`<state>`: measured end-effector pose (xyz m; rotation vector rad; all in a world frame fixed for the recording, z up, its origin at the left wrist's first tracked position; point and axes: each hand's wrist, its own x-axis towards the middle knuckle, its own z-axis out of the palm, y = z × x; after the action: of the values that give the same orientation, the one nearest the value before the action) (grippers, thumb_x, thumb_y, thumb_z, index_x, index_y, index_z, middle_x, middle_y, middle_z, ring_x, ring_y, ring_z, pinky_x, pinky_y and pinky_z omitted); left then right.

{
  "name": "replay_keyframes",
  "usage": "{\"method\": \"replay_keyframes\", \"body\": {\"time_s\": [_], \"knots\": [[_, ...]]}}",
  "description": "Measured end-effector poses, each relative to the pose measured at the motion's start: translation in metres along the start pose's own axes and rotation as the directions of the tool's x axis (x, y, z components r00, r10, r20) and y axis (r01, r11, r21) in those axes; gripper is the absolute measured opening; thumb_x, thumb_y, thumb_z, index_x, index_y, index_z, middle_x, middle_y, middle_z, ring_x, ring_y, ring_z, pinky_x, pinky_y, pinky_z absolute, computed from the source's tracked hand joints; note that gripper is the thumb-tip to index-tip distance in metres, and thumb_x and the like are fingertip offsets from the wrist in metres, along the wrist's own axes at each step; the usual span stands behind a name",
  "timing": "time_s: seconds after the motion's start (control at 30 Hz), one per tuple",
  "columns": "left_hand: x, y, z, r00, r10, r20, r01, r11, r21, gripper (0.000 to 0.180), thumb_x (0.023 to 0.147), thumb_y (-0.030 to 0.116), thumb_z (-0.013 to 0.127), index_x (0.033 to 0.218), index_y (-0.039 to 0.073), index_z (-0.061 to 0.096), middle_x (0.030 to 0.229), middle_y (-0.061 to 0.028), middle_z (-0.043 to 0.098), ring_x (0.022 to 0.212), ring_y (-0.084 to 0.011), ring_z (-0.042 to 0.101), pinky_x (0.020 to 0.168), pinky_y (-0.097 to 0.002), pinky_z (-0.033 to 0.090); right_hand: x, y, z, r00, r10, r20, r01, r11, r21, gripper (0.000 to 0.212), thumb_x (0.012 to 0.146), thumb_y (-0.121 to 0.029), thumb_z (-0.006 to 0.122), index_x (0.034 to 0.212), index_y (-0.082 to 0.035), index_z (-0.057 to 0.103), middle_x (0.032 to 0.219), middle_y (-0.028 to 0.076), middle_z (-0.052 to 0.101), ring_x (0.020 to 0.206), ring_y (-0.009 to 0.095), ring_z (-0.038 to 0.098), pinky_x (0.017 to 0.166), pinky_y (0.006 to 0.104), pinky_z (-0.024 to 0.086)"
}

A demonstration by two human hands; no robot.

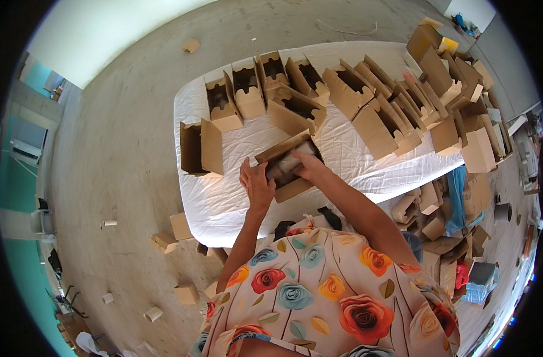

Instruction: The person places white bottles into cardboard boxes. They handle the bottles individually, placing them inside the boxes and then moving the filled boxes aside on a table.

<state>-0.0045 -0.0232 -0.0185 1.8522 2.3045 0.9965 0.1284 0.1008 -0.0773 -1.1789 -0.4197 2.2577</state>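
Note:
A small brown cardboard box lies before me on the white-covered table, its top side uncovered. Inside it is a roughly cylindrical bundle in clear or whitish wrapping; what is wrapped cannot be made out. My right hand reaches over the box's right side, its fingers closed on the upper end of the bundle. At the box's left edge, my left hand grips the side wall with bent fingers and thumb, partly hiding that corner.
Several upright cardboard boxes with notched flaps stand along the table's far side. More are packed tightly at the right. One box stands at the left. White cloth covers the table. Loose cartons and white rolls lie on the floor.

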Motion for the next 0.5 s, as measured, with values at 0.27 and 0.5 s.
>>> {"method": "replay_keyframes", "body": {"time_s": [0.27, 0.5], "knots": [[-0.010, -0.022, 0.006, 0.967, -0.252, 0.027, 0.229, 0.820, -0.524, 0.046, 0.071, -0.010, 0.057, 0.114, 0.007, 0.051, 0.108, -0.0094, 0.044, 0.086, -0.0176, 0.054, 0.071, -0.0289, 0.049, -0.083, -0.048, -0.008, 0.609, -0.724, 0.326, 0.559, 0.100, -0.823, 0.043, 0.078, 0.002, 0.050, 0.121, -0.001, 0.046, 0.109, 0.014, 0.055, 0.095, 0.025, 0.056, 0.082, 0.0348, 0.045], [-0.026, -0.037, 0.018, 0.987, 0.090, 0.134, -0.017, 0.883, -0.470, 0.054, 0.072, -0.012, 0.049, 0.123, 0.004, 0.046, 0.125, -0.0154, 0.047, 0.113, -0.0300, 0.049, 0.087, -0.0307, 0.046, -0.092, -0.033, -0.048, 0.654, -0.527, 0.543, 0.521, -0.207, -0.828, 0.054, 0.073, 0.011, 0.045, 0.124, -0.005, 0.044, 0.129, 0.016, 0.045, 0.120, 0.033, 0.042, 0.099, 0.0366, 0.038]]}}
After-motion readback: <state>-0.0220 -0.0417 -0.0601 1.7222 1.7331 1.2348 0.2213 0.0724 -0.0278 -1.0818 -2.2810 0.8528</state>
